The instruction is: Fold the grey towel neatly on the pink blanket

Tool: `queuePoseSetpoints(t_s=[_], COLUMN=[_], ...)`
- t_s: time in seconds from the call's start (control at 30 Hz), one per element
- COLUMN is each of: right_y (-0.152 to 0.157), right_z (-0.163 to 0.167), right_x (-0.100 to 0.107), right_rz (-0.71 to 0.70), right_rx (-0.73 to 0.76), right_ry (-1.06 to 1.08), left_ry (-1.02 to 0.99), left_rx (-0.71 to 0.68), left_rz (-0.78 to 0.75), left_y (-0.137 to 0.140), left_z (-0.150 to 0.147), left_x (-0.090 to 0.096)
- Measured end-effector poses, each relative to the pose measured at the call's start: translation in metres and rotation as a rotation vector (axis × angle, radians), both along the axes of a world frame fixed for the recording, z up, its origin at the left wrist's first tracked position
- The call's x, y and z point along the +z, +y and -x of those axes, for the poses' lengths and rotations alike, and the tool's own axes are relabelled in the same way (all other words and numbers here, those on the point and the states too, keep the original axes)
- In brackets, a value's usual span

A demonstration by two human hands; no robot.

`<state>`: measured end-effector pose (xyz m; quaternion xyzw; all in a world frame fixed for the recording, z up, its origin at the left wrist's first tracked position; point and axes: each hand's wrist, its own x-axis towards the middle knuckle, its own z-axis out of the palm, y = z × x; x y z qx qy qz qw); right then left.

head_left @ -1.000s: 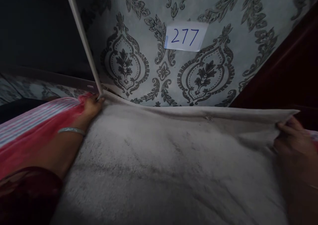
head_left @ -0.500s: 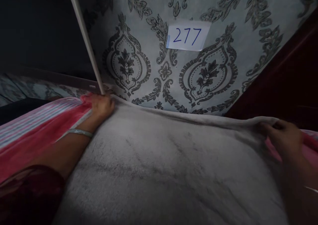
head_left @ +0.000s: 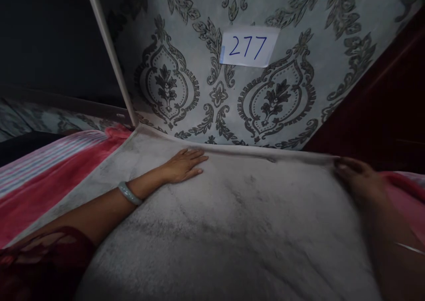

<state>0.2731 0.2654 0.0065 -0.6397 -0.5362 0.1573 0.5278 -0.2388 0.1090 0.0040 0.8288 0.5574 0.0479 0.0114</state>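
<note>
A grey-white plush blanket [head_left: 239, 212] with dark smudgy streaks spreads before me, its far edge against the wall. Near that edge my left hand [head_left: 184, 164] lies flat on the blanket, fingers stretched out to the right, holding nothing. At the far right corner my right hand [head_left: 357, 175] grips the blanket's edge, its fingers bent round the cloth and partly in shadow. Beneath the blanket, pink-red fabric [head_left: 76, 170] shows along the left side, and more pink fabric [head_left: 407, 199] is visible beyond my right hand.
Patterned wallpaper [head_left: 219, 93] covers the wall ahead, with a paper sign [head_left: 249, 47] marked 277. A pale pole [head_left: 111, 53] edges a dark panel [head_left: 49, 40] at left. A dark red board [head_left: 375, 110] slants at right. Striped fabric [head_left: 56, 152] lies on the left.
My left hand has let go of the far left corner and moved right onto the blanket, fingers now spread. My right hand has shifted slightly left with the corner, and the far edge lies flatter.
</note>
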Motion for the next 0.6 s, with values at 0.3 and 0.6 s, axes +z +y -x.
queuePoseSetpoints(t_s=[0.3,0.6], right_y=[-0.037,-0.085], right_z=[0.083,0.186], right_x=[0.037,-0.026], right_rz=[-0.143,-0.015], right_rx=[0.349,1.067], right_ry=[-0.611,-1.071], left_ry=[0.063,-0.001], left_rx=[0.185,-0.201], left_rz=[-0.026,0.165], left_y=[-0.018,-0.02], left_z=[-0.022,-0.028], left_x=[0.019,0.008])
